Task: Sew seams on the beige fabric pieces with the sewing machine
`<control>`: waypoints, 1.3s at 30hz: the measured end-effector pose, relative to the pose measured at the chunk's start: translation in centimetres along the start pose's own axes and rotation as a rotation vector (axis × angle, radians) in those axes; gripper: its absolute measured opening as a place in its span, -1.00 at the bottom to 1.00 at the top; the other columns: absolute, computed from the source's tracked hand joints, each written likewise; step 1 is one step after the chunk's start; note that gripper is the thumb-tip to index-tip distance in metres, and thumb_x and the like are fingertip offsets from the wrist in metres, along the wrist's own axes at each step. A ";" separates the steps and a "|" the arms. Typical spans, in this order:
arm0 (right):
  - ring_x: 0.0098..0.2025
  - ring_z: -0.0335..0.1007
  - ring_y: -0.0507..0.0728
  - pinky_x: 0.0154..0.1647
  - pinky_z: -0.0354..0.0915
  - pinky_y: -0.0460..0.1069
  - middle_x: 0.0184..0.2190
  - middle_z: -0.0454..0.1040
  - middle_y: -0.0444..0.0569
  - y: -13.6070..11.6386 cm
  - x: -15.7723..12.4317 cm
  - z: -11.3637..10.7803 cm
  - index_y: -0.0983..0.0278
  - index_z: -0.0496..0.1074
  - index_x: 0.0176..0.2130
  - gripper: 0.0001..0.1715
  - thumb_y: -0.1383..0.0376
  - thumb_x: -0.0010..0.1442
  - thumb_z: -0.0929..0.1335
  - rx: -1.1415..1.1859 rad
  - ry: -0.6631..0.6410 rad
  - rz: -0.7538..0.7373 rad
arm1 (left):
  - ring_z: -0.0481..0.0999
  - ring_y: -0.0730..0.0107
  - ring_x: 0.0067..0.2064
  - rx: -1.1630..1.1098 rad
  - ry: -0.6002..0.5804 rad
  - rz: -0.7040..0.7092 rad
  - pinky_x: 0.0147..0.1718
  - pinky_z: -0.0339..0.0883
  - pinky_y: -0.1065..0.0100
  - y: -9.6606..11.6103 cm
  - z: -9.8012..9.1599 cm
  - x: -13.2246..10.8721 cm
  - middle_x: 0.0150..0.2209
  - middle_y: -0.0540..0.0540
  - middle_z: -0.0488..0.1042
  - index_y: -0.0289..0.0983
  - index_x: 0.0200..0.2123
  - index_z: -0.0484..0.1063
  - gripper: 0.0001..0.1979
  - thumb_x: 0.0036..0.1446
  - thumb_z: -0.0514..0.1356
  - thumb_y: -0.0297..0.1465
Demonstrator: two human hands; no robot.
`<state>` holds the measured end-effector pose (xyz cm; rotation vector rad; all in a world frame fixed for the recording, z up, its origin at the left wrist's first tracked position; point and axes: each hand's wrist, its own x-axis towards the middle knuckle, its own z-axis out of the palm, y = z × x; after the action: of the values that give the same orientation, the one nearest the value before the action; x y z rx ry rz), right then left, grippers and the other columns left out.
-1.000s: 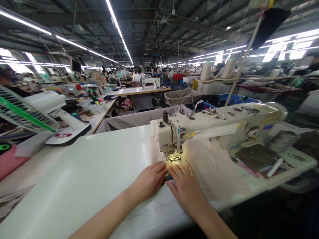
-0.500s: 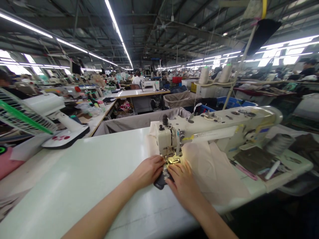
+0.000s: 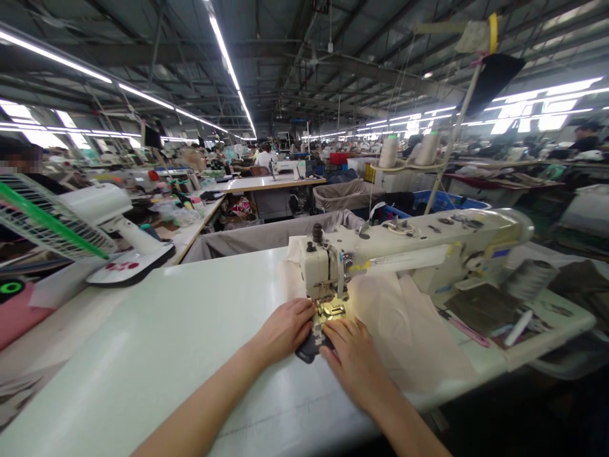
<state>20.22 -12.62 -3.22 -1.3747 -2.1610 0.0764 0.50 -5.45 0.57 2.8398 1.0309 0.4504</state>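
A cream sewing machine (image 3: 380, 244) stands on the pale table, its lit presser foot (image 3: 332, 310) just beyond my hands. Beneath its arm lies light beige cloth (image 3: 409, 324), spreading to the right. A small dark, rounded piece (image 3: 310, 348) with a pale patch on it sits in front of the foot, between my hands. My left hand (image 3: 287, 327) is closed at its left side, fingers curled together near the needle, their grip partly hidden. My right hand (image 3: 356, 357) lies with fingers stretched over the cloth near the foot, thumb at the dark piece's right edge.
Right of the machine are a grey thread cone (image 3: 530, 279), pink-handled snips (image 3: 469, 331) and dark cloth (image 3: 483, 304). A white fan (image 3: 133, 251) stands at the left. Behind the table is a cloth-lined bin (image 3: 266, 235). Thread cones (image 3: 427, 149) stand above the machine.
The view has shifted slightly. My right hand's fingers have drawn back a little from the presser foot. My left hand stays about where it was beside the dark piece.
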 end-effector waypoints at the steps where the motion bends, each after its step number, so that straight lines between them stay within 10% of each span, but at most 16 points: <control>1: 0.11 0.38 0.27 0.22 0.18 0.28 0.05 0.51 0.05 0.0 0.0 0.0 0.23 0.45 0.04 -0.74 0.31 0.35 0.34 -0.001 0.000 0.001 | 0.49 0.15 0.03 0.009 -0.003 -0.012 0.06 0.41 0.16 0.0 0.0 0.1 0.02 -0.20 0.49 -0.25 0.06 0.42 -0.72 0.36 0.03 -0.41; 20: -0.03 0.42 0.18 0.13 0.24 0.15 -0.11 0.54 -0.03 -0.8 -0.4 -0.7 0.20 0.48 -0.12 -0.85 0.37 0.37 0.31 0.054 0.025 -0.020 | 0.48 0.21 -0.07 -0.095 -0.038 -0.087 -0.02 0.40 0.22 2.6 1.0 -0.8 -0.11 -0.15 0.54 -0.26 -0.30 0.50 -0.77 0.28 0.08 -0.61; 39: 0.03 0.37 0.23 0.24 0.14 0.24 -0.07 0.52 -0.04 0.6 -0.4 -0.7 0.23 0.44 -0.06 -0.82 0.41 0.34 0.36 0.081 -0.019 -0.051 | 0.43 0.16 -0.03 0.035 -0.018 -0.168 0.01 0.41 0.18 4.6 1.1 -0.4 -0.07 -0.16 0.53 -0.32 -0.19 0.52 -0.84 0.30 0.14 -0.57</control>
<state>21.19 -12.87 -2.98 -1.2777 -2.1834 0.1561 3.35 -9.24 0.29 2.7507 1.2733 0.3940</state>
